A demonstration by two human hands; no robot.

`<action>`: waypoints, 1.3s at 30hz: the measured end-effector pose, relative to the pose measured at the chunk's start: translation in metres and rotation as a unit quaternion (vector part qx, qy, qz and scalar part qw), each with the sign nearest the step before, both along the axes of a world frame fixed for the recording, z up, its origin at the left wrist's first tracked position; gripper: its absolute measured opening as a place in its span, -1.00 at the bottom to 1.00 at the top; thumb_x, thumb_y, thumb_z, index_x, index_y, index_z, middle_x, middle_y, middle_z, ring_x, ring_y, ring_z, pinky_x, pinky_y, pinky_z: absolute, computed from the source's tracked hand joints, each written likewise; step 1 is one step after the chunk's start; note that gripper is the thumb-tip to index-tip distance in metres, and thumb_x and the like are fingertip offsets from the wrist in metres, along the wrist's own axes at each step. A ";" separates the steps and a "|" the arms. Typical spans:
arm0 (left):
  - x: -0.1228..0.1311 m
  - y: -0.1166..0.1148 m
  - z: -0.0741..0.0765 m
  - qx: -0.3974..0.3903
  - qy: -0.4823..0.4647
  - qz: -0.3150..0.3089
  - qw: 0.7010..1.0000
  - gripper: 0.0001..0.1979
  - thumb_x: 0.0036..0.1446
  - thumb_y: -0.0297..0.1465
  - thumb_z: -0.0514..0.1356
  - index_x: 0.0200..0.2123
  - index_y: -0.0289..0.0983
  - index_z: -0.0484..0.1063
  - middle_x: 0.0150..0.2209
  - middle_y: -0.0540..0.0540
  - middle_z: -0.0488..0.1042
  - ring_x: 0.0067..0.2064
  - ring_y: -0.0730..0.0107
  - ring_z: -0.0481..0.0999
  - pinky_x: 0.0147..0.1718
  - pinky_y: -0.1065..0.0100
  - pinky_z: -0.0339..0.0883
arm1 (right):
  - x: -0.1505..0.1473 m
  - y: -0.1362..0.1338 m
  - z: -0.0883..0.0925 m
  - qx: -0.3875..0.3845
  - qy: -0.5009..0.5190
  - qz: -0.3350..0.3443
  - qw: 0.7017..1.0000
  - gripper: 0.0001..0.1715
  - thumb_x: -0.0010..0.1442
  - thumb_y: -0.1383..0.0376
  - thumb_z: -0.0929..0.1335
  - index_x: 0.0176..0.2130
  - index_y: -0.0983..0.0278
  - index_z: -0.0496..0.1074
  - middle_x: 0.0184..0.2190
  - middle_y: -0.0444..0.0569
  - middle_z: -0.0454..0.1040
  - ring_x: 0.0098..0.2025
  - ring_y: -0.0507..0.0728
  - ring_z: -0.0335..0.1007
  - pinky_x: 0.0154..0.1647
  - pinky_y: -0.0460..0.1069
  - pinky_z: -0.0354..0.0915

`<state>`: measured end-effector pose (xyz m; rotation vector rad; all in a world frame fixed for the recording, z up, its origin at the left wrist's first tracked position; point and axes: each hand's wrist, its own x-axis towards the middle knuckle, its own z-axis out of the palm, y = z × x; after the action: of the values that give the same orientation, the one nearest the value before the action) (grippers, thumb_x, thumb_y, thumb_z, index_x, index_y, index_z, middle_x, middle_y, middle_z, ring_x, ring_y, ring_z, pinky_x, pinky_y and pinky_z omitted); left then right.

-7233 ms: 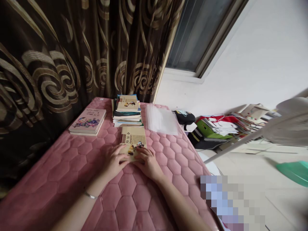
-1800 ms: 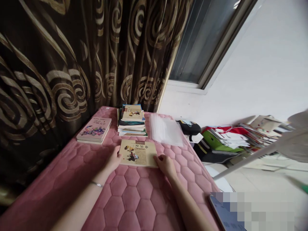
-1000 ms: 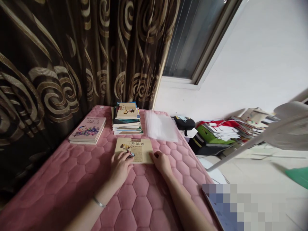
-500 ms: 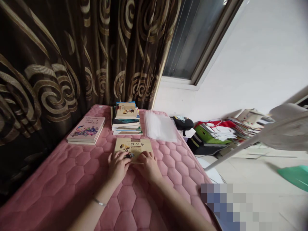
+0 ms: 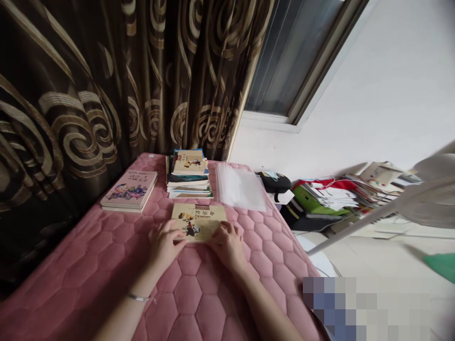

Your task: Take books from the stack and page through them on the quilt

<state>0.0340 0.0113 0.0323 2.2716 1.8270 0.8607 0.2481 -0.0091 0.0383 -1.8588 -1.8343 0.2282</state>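
A cream-coloured book (image 5: 202, 220) with dark lettering and small painted figures on its cover lies flat on the pink quilted mattress (image 5: 199, 308). My left hand (image 5: 166, 241) is closed on its left edge, the thumb along the near left corner. At the near right corner my right hand (image 5: 228, 241) has its fingers curled round the edge. The undersides of both hands are hidden. Beyond the book stands a stack of books (image 5: 188, 182), topped by another cream one. To its left lie pink books (image 5: 130, 190), one on the other.
Clear plastic sleeves (image 5: 240, 187) lie right of the stack. A patterned dark curtain (image 5: 142, 71) hangs behind the mattress. Off its right side are a black case (image 5: 273, 181), a green folder (image 5: 316, 201), piled papers and a pale fan (image 5: 423, 189) on a slanting pole.
My hands have slid outward from the book's near edge to its left and right sides, so more of the cover shows. The view has shifted slightly.
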 end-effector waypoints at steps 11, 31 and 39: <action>-0.047 0.016 0.009 -0.069 0.007 -0.094 0.993 -0.76 0.02 -0.34 0.27 -0.19 -0.02 0.58 -0.29 0.00 0.52 -0.22 0.29 0.42 -0.19 0.30 0.24 | 0.047 0.011 0.013 -0.057 -0.007 0.080 0.995 -0.73 0.08 0.26 0.41 -0.15 0.19 0.50 -0.23 -0.01 0.56 -0.11 0.18 0.44 -0.07 0.03 0.25; -0.067 0.028 -0.004 -0.126 -0.049 -0.188 0.973 -0.64 0.11 -0.45 0.12 -0.05 -0.05 0.52 -0.21 -0.04 0.48 -0.17 0.36 0.43 -0.08 0.33 0.28 | 0.078 0.010 0.015 -0.074 0.047 0.217 0.972 -0.60 0.20 0.34 0.27 0.00 0.20 0.50 0.03 0.04 0.48 0.05 0.20 0.41 0.08 0.11 0.34; -0.038 0.004 0.020 -0.096 0.015 -0.110 0.989 -0.74 0.05 -0.30 0.18 -0.18 -0.19 0.52 -0.22 -0.08 0.46 -0.21 0.30 0.44 -0.15 0.29 0.28 | 0.054 0.006 0.010 -0.078 -0.005 0.134 0.988 -0.47 0.08 0.10 0.39 0.02 0.24 0.43 0.29 0.16 0.12 0.34 0.35 -0.06 0.15 0.26 0.19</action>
<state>-0.0039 0.0158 0.0526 2.3155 1.5557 0.5928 0.3019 -0.0035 0.0484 -1.7092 -2.1265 0.4706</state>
